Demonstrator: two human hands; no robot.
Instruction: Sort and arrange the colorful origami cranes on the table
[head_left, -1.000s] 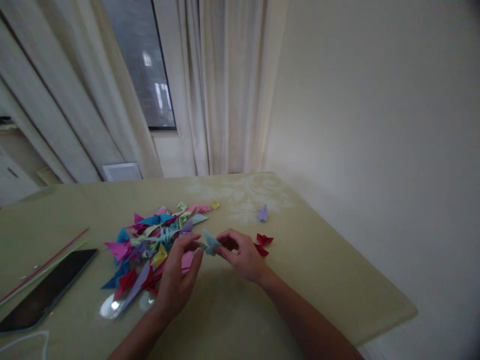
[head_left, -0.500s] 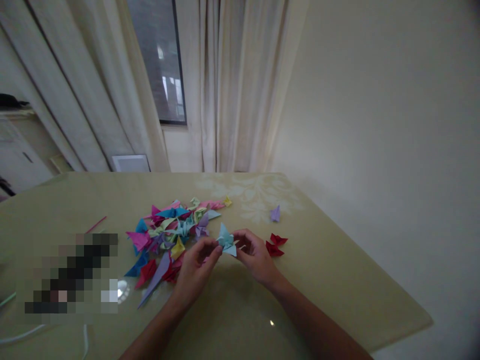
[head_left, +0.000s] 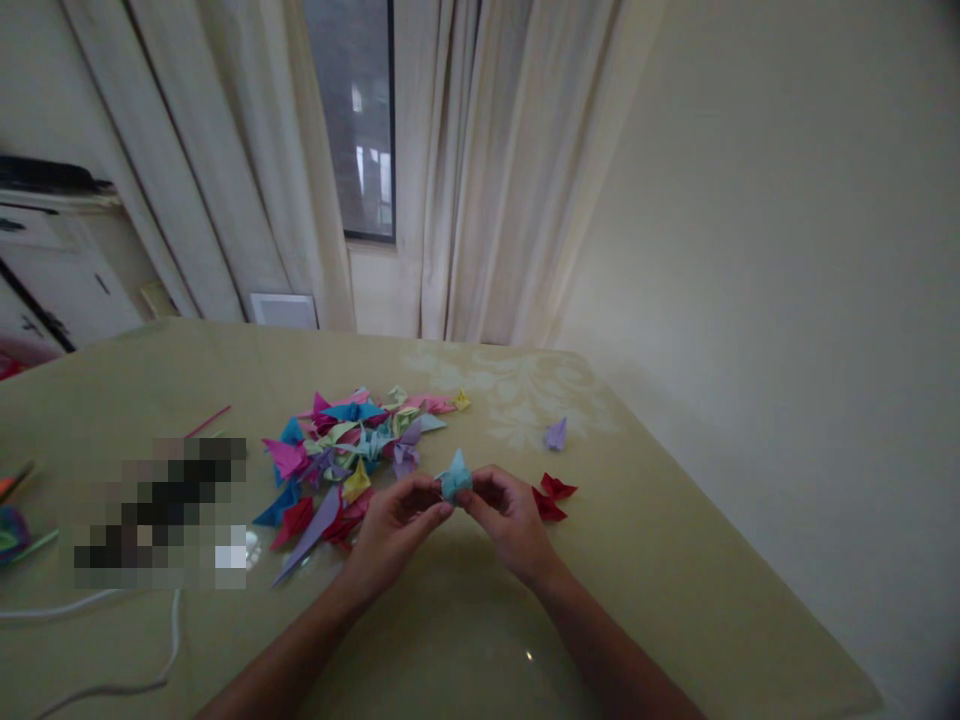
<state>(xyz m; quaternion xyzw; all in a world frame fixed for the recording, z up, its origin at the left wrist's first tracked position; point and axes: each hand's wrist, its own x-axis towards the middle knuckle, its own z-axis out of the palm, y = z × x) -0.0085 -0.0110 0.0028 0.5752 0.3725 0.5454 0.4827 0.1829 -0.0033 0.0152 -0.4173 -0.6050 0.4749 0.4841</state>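
Both my hands meet over the table [head_left: 675, 580] and pinch one small light blue folded paper piece [head_left: 454, 477]. My left hand [head_left: 394, 535] grips its left side with curled fingers. My right hand [head_left: 510, 518] grips its right side the same way. Just left of my hands lies a heap of colourful folded paper pieces [head_left: 345, 455]. A red folded piece [head_left: 553, 497] lies right beside my right hand, and a lilac one [head_left: 556, 434] sits farther back.
A blurred dark flat object [head_left: 161, 510] lies at the left, with a white cable [head_left: 112, 650] in front of it and thin pink sticks [head_left: 208, 421] behind. Curtains and a window stand behind the table; a plain wall runs along the right.
The view has swung a little to the left and down. The blue paper piece has been turned and pressed into a more compact shape between my fingers, and both hands have closed in on it.
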